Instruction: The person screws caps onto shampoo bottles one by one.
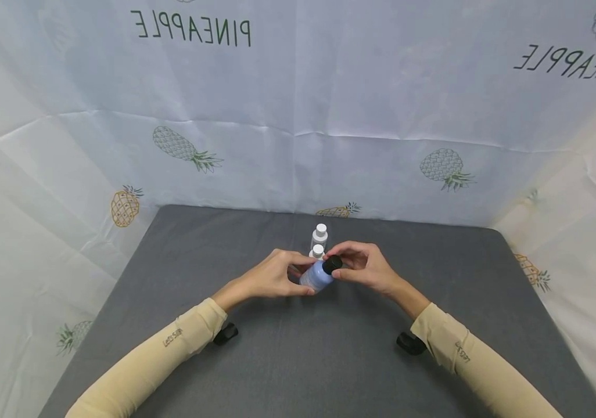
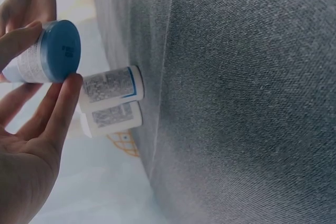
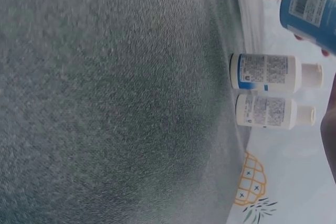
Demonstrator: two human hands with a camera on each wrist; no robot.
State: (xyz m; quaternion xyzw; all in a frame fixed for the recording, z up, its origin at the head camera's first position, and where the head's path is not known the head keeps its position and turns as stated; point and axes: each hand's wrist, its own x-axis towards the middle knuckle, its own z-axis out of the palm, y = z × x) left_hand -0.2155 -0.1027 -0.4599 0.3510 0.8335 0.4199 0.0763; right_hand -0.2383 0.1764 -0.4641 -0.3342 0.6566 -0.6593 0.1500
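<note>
A blue bottle [image 1: 316,277] with a black cap [image 1: 332,264] is held tilted above the grey table, its cap end leaning to the right. My left hand [image 1: 279,275] grips the bottle's body between thumb and fingers. At the top, my right hand [image 1: 368,268] pinches the cap. The blue base [image 2: 64,51] faces the left wrist camera, lifted off the cloth. Just behind the held bottle stand two upright white bottles with white caps; the nearer one [image 3: 268,72] has a blue band low on its label, and the other [image 3: 265,111] is beside it.
Dark grey cloth covers the table [image 1: 298,360]. A white curtain [image 1: 298,87] with printed pineapples hangs behind the far edge and along the sides. Black wrist devices are under the left sleeve [image 1: 188,332] and the right sleeve [image 1: 460,348].
</note>
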